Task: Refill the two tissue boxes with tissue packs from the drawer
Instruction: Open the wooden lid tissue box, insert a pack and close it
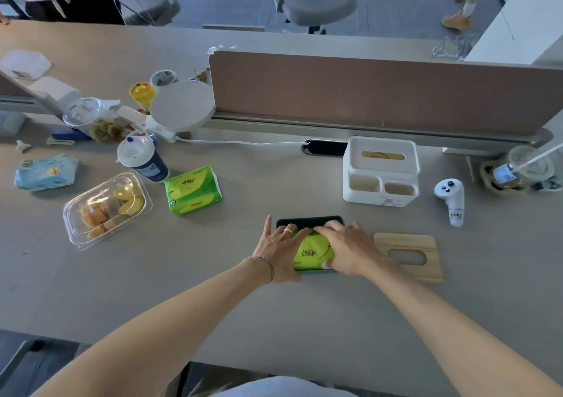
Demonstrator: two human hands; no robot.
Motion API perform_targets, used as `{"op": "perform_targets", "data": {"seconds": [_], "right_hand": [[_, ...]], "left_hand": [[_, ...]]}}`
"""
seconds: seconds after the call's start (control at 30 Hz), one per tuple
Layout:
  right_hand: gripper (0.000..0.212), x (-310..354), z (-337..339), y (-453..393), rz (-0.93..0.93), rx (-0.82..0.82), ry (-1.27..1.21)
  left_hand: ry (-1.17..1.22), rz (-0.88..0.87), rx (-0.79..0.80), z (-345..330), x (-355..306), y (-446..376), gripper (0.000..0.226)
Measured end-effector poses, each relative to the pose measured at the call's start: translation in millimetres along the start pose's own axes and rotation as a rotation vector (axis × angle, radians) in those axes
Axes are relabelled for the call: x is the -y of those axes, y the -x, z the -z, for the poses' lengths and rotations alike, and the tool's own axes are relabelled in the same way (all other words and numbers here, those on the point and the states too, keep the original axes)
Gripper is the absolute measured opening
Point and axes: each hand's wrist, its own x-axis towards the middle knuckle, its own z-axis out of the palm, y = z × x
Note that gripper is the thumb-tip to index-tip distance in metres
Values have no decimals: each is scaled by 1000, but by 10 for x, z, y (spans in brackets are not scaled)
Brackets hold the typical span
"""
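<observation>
- Hands on the near desk (213, 305): left hand (281, 249) and right hand (350, 249) press flat, fingers spread, on one green tissue pack (312, 252), which sits in the open top of a dark tissue box (307, 221).
- Grip state: neither hand is clamped around the pack; the left palm lies on its left end, the right palm on its right end, and the pack's middle shows between them.
- Ring on a left-hand finger; thin bracelet at the left wrist.
- Wooden lid (408, 256) with an oval slot lies flat just right of the dark box, beside the right hand.
- Count of green packs: two. The second tissue pack (192, 190) lies loose on the desk, well left of the hands; red lettering on both, too blurred to read.
- Clear fruit tub (106, 208) with orange and yellow pieces, left of it.
- White controller (451, 198), handwritten label, possibly "koee".
- Count of tissue boxes: two. The white tissue box (380, 171) stands farther back, top slot closed on, two front compartments.
- Lidded cup (141, 160) and blue wipes pack (45, 171) at far left.
</observation>
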Motion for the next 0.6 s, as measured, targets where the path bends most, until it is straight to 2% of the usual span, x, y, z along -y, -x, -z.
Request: {"op": "perform_targets", "data": {"seconds": [0.17,0.27,0.43,0.5,0.6], "right_hand": [[83,-55,-157,-49,21,74,0],[74,-38,-171,-15,36,51,-10],[42,-193,-107,151,49,-284,-268],[34,-390,-91,249,-19,-378,-321],[30,-768,-153,417,-204,-421,-373]], "left_hand": [[38,6,96,-24,30,-60,110],[-8,-4,99,-13,-13,-63,106],[-6,14,-121,85,-230,-41,82],[-38,30,-203,165,-357,-90,73],[-28,-13,-243,239,-613,-247,64]]}}
